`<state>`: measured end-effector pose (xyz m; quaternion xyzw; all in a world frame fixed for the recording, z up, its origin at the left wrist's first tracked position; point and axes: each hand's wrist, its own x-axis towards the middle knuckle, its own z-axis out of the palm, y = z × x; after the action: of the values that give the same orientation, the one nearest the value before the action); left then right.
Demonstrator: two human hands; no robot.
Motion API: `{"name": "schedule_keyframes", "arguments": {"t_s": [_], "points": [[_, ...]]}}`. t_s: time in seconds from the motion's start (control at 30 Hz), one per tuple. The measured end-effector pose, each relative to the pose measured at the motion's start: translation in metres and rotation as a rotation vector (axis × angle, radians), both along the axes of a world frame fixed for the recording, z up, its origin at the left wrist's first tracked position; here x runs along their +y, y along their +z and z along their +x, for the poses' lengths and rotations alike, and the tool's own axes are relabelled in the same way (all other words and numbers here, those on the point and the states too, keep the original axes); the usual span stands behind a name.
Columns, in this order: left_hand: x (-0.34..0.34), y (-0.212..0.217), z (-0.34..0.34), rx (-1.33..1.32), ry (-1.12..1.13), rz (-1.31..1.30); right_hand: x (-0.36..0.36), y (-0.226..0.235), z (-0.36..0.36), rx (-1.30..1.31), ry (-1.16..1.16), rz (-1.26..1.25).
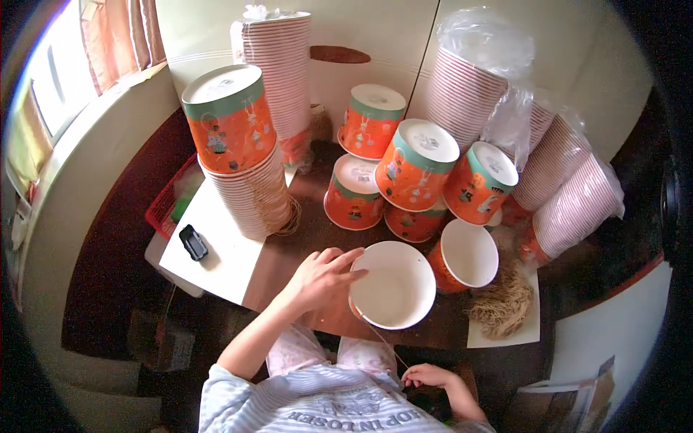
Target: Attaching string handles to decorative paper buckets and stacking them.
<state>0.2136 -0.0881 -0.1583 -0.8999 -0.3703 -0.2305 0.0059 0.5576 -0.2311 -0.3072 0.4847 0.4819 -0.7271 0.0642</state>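
My left hand (pixel 323 278) grips the rim of an orange paper bucket (pixel 393 285) that lies tilted toward me, its white inside showing. A thin string (pixel 382 345) runs from the bucket down to my right hand (pixel 427 375), which pinches it close to my body. A second open orange bucket (pixel 465 254) stands just right of the held one. Behind them several orange buckets with white bottoms (pixel 415 162) sit upside down on the dark wooden table (pixel 289 252).
Tall stacks of nested buckets (pixel 242 144) rise at back left, and plastic-wrapped stacks (pixel 548 166) lean at right. A pile of tan string (pixel 502 303) lies on white paper. A small black device (pixel 193 242) rests on a white board. A red basket (pixel 167 202) sits at left.
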Motion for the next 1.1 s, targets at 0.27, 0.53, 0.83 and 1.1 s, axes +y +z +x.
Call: {"name": "schedule_keyframes", "arguments": {"t_s": [0.27,0.53,0.83,1.1], "points": [[-0.047,-0.004,0.004,0.149,-0.134,0.007,0.015,0.107,0.008,0.538,-0.175,0.004],[-0.081,0.009,0.048,-0.198,-0.052,-0.081,0.064,0.191,-0.082,1.467,-0.628,0.272],[-0.090,0.012,0.041,-0.993,-0.043,-0.708,0.093,0.200,-0.141,1.642,-0.776,-0.005],[-0.086,0.011,0.029,-0.820,0.037,-0.747,0.103,0.196,-0.149,1.490,-0.734,0.129]]}}
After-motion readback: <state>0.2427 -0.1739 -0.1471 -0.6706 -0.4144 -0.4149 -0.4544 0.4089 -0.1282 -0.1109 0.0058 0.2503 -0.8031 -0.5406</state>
